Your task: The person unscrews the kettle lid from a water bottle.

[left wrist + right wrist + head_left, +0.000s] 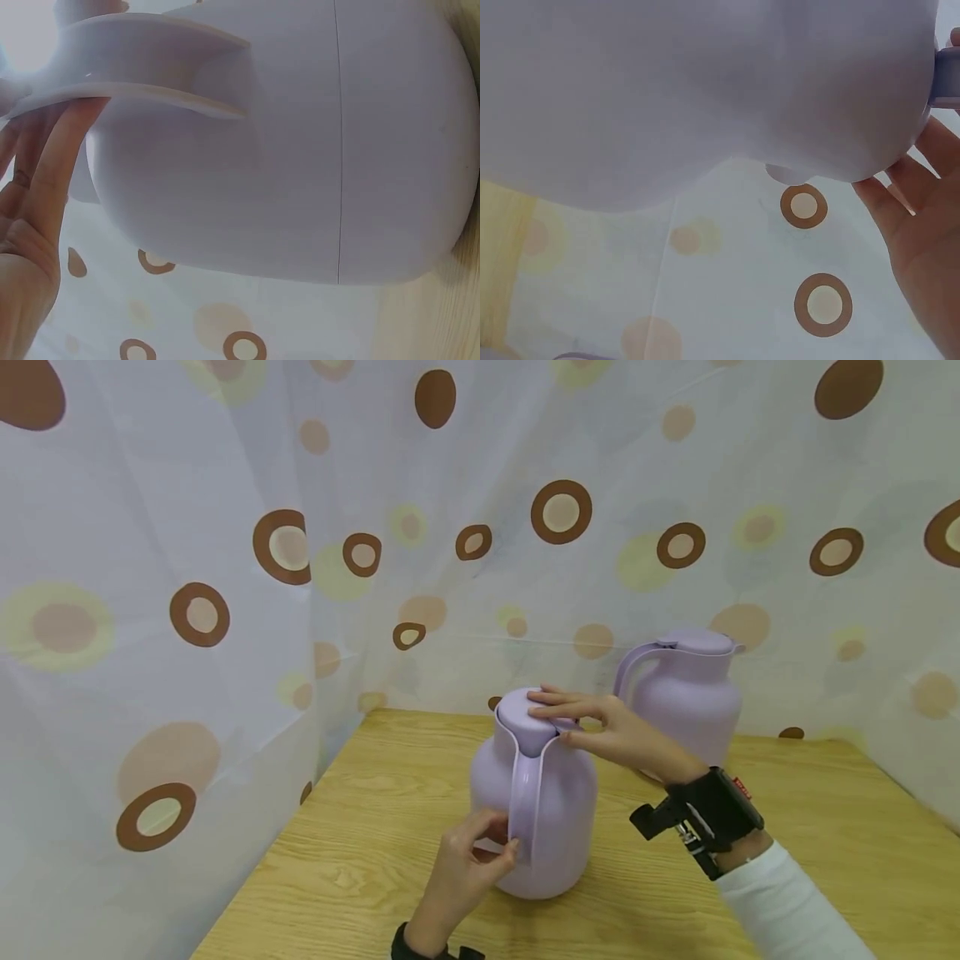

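Observation:
A lilac thermos jug [558, 810] stands upright on the wooden table, its handle facing me. My left hand [467, 860] pinches that handle [527, 793] low down, thumb and fingertips at its edges; the left wrist view shows the fingers [67, 150] along one edge of the handle. On top, a round lid [517, 714] sits in the jug's neck. Over its right side rests my right hand [600, 722], with fingers extended across the lid and the thumb lower, by the rim. Seen from the right wrist, its fingertips [907, 176] touch the jug's upper edge.
Behind and to the right stands a second lilac thermos jug [686, 693] with its lid on, partly hidden by my right hand. A white curtain [480, 468] with brown and yellow circles hangs behind and left of the table [360, 827].

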Action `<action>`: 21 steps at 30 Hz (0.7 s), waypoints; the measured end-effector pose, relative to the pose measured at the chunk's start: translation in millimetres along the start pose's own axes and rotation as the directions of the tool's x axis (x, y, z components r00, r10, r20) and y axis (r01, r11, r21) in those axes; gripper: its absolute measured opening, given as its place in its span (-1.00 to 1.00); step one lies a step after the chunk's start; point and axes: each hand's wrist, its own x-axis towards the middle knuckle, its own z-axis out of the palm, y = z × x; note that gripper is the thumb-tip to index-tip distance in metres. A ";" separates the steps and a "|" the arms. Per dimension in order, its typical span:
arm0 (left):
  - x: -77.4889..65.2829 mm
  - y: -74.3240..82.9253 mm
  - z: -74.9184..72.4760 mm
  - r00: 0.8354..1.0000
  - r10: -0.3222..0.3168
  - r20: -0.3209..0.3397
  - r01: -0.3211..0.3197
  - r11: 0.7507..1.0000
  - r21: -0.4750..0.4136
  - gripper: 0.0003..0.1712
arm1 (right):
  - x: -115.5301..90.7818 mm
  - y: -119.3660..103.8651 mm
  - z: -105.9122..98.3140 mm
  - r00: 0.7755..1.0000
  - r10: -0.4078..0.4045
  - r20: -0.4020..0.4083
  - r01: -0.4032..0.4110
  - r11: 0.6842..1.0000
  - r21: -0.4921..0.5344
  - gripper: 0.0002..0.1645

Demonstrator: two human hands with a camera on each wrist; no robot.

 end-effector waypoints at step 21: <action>7.2 21.5 8.7 0.999 -0.036 0.024 0.038 0.996 -0.084 -0.79 | -4.5 0.9 -18.0 0.992 -0.070 0.102 0.076 0.996 -0.054 -0.62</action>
